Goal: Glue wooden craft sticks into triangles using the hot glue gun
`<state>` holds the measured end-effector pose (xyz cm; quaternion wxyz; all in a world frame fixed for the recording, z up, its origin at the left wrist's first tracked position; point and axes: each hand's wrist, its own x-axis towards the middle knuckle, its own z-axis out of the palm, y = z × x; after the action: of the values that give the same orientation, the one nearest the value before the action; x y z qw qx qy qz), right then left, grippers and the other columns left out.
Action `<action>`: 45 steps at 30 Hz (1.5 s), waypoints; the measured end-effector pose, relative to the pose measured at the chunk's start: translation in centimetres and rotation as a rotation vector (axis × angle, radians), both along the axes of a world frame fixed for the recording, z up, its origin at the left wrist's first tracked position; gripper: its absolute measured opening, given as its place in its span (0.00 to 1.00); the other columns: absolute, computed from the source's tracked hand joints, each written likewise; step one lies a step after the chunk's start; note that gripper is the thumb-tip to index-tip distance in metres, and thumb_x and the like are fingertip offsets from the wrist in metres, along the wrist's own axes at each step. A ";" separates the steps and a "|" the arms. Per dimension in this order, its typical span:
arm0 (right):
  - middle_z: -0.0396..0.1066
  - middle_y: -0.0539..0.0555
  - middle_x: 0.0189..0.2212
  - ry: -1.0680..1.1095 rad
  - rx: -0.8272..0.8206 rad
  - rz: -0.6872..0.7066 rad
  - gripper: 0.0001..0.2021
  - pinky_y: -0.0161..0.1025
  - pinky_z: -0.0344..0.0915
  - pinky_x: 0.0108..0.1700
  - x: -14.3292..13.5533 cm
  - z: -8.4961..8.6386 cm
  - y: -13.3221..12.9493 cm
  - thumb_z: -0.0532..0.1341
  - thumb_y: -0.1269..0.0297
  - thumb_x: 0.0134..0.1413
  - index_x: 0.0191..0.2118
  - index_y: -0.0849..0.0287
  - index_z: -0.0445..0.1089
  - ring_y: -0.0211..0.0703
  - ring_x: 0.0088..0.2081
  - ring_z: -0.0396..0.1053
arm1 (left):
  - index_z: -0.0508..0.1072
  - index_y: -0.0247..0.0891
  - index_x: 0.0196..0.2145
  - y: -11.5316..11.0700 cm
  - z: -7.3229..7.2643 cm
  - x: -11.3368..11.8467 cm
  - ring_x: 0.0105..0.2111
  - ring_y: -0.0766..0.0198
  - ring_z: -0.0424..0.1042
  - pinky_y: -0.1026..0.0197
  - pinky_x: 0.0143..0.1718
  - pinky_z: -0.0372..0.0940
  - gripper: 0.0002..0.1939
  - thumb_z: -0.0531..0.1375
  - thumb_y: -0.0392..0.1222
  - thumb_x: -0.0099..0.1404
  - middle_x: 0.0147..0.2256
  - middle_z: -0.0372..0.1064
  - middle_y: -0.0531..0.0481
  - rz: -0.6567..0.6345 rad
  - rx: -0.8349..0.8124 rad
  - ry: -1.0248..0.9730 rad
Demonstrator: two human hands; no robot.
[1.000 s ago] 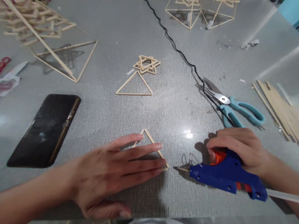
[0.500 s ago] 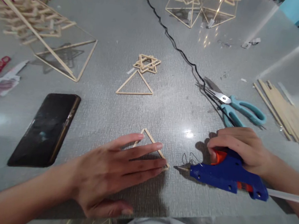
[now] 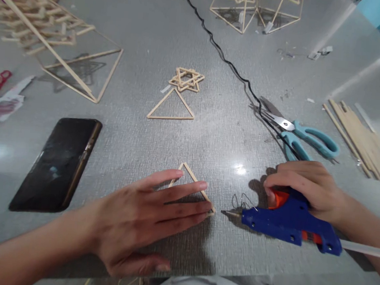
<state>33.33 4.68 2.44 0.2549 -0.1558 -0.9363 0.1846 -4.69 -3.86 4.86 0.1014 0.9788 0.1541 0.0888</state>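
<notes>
My left hand [image 3: 138,218] lies with fingers spread over a small wooden stick triangle [image 3: 195,179], its fingertips touching the right side. Part of the triangle is hidden under the fingers. To the right, my right hand [image 3: 306,189] is wrapped round the handle of a blue glue gun [image 3: 283,224] with an orange trigger. The gun lies on its side, its metal nozzle pointing left, a short gap from the triangle's right corner. A clear glue stick [image 3: 366,250] sticks out of its rear.
Scissors [image 3: 285,125] and a black cord [image 3: 219,51] lie beyond my right hand. A phone [image 3: 56,165] is at left. Another triangle [image 3: 171,118] touches or nearly touches a stick star [image 3: 186,80]. Loose sticks [image 3: 361,143] lie right; stick frames [image 3: 111,74] stand at the back.
</notes>
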 end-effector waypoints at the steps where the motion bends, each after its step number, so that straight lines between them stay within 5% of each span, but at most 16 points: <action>1: 0.71 0.49 0.30 -0.002 -0.001 0.003 0.11 0.43 0.63 0.29 0.0 0.0 0.0 0.62 0.71 0.70 0.54 0.55 0.70 0.43 0.27 0.67 | 0.68 0.29 0.71 0.0 0.0 0.0 0.78 0.47 0.54 0.48 0.82 0.25 0.36 0.57 0.57 0.76 0.73 0.65 0.44 0.001 -0.004 0.006; 6: 0.71 0.49 0.30 -0.001 -0.001 0.003 0.11 0.42 0.63 0.30 0.1 0.1 0.0 0.62 0.73 0.69 0.54 0.56 0.71 0.43 0.27 0.67 | 0.67 0.35 0.73 -0.1 -0.1 -0.1 0.77 0.48 0.57 0.48 0.82 0.27 0.36 0.57 0.58 0.76 0.72 0.66 0.46 0.019 -0.042 0.033; 17: 0.70 0.49 0.30 0.018 0.014 -0.009 0.10 0.40 0.63 0.30 -0.2 0.1 -0.1 0.62 0.74 0.69 0.52 0.57 0.71 0.41 0.27 0.66 | 0.65 0.32 0.73 -0.1 -0.1 0.0 0.79 0.49 0.51 0.50 0.81 0.23 0.36 0.56 0.57 0.77 0.74 0.62 0.45 0.023 -0.045 0.034; 30: 0.72 0.49 0.30 0.006 0.001 -0.017 0.10 0.42 0.63 0.30 -0.2 0.3 -0.2 0.62 0.71 0.70 0.53 0.53 0.71 0.42 0.26 0.67 | 0.62 0.31 0.75 -0.1 -0.1 0.1 0.79 0.52 0.50 0.50 0.82 0.29 0.39 0.59 0.57 0.76 0.71 0.69 0.44 0.036 -0.067 -0.008; 39: 0.74 0.49 0.30 -0.015 -0.024 -0.006 0.10 0.42 0.66 0.29 -0.2 0.2 -0.1 0.63 0.68 0.71 0.54 0.53 0.70 0.43 0.27 0.71 | 0.67 0.28 0.71 -0.1 -0.1 0.2 0.79 0.51 0.51 0.50 0.81 0.21 0.35 0.58 0.56 0.76 0.72 0.65 0.45 0.025 -0.035 -0.009; 42: 0.78 0.49 0.32 -0.051 0.026 -0.156 0.12 0.41 0.68 0.30 -0.3 -0.1 -0.4 0.65 0.62 0.69 0.55 0.52 0.69 0.44 0.29 0.76 | 0.66 0.31 0.73 -0.3 -0.2 0.0 0.78 0.51 0.53 0.50 0.82 0.28 0.35 0.58 0.55 0.76 0.71 0.68 0.45 0.047 -0.064 -0.015; 45: 0.78 0.50 0.32 -0.130 0.130 -0.420 0.14 0.40 0.67 0.29 -0.4 -0.5 -0.6 0.62 0.60 0.68 0.57 0.53 0.68 0.47 0.31 0.78 | 0.66 0.30 0.72 -0.3 -0.4 0.0 0.79 0.50 0.52 0.49 0.82 0.25 0.35 0.57 0.55 0.77 0.71 0.68 0.45 0.045 -0.040 -0.024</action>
<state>32.91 4.05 1.92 0.2363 -0.3424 -0.9076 0.0565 -4.73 -4.20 4.48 0.1207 0.9717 0.1767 0.0998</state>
